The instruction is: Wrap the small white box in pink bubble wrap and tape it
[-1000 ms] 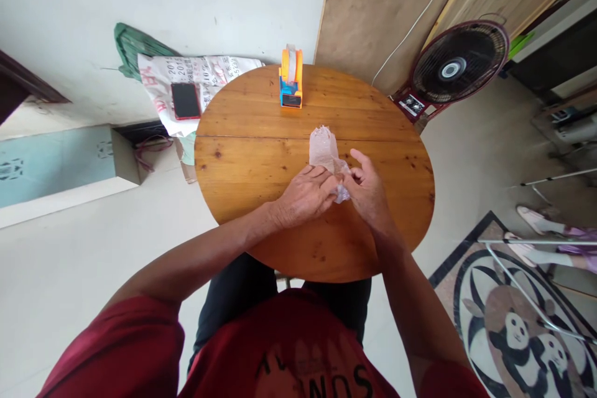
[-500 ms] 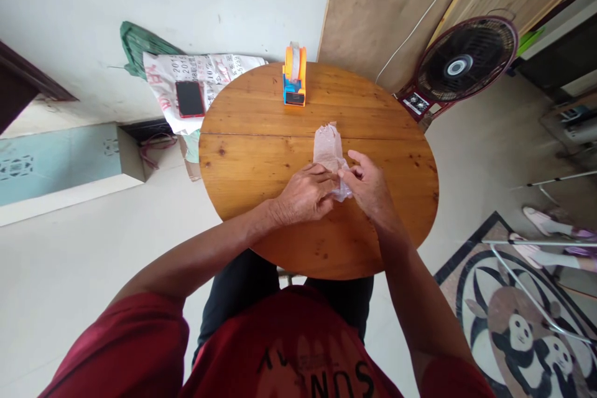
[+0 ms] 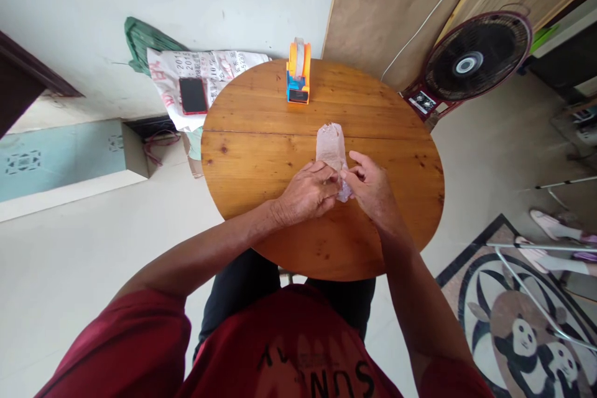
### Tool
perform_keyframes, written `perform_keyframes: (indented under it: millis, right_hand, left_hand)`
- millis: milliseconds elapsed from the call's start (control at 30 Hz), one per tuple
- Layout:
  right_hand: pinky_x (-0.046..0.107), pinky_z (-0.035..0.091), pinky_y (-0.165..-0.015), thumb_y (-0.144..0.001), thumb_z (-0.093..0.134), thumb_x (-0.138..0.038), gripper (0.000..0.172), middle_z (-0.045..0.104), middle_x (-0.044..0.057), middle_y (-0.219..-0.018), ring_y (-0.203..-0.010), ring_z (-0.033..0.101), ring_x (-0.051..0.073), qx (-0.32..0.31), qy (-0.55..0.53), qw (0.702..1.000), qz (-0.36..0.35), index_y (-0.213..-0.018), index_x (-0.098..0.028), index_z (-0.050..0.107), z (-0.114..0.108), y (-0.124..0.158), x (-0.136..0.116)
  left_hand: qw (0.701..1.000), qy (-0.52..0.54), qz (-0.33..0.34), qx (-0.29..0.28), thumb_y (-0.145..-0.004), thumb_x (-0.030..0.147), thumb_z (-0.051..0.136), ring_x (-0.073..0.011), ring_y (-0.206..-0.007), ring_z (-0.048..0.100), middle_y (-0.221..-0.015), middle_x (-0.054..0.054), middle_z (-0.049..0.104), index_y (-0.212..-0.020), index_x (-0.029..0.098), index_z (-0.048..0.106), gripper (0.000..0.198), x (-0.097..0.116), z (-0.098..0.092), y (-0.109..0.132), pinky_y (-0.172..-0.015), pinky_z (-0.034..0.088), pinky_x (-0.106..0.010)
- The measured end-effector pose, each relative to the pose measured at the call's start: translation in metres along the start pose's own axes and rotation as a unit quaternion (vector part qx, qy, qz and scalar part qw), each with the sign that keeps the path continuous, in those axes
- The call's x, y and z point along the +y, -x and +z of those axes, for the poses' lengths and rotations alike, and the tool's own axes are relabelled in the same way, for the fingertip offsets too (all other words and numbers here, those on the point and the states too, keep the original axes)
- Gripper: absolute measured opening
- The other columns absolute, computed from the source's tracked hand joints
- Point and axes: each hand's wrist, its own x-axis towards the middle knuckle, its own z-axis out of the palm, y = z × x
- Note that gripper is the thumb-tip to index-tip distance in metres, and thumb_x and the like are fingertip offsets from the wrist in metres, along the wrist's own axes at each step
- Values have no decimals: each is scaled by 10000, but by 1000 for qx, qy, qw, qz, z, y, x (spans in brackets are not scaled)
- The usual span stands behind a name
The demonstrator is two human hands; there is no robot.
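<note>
A crumpled, pale pinkish, see-through piece of bubble wrap [image 3: 330, 142] lies lengthwise on the round wooden table [image 3: 256, 149], its ragged end pointing away from me. From the left, my left hand [image 3: 310, 193] presses on its near part with bent fingers. My right hand [image 3: 372, 191] pinches the right edge between thumb and fingers, the forefinger sticking out above. Whether anything is wrapped inside cannot be made out. Beyond it, at the table's far edge, stands an orange and blue tape dispenser [image 3: 298, 74] with a roll of tape.
A phone [image 3: 193, 96] rests on a printed white sack [image 3: 163, 81] left of the table. A fan [image 3: 473, 65] stands at the back right. Another person's feet [image 3: 543, 224] and a metal rack [image 3: 522, 280] are at the right, near a panda floor pattern [image 3: 517, 336].
The loose right side of the bubble wrap is drawn in, so it looks narrower beside my right hand. Both hands stay nearly in place; the whole view has shifted slightly.
</note>
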Motion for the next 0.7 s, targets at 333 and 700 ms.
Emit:
perform_keyframes:
  millis: [333, 700]
  right_hand:
    - [340, 562, -629, -850, 534, -306, 493, 764, 83, -844, -671, 685, 211, -10, 29, 1000, -4, -1306, -139, 623, -5, 9, -5]
    - [390, 598, -810, -827, 588, -250, 473, 759, 99, -1109, -843, 708, 203, -70, -86, 994, 16, -1295, -183, 610, -14, 18, -1]
  left_hand:
    - [996, 74, -21, 45, -807, 132, 505, -214, -849, 620, -848, -81, 700, -962, 143, 645, 209, 2, -6, 1, -809, 536, -343]
    - [996, 63, 30, 50, -861, 147, 539, -200, -905, 593, -1010, -67, 741, -943, 181, 732, 212, -4, -3, 0, -849, 512, -334]
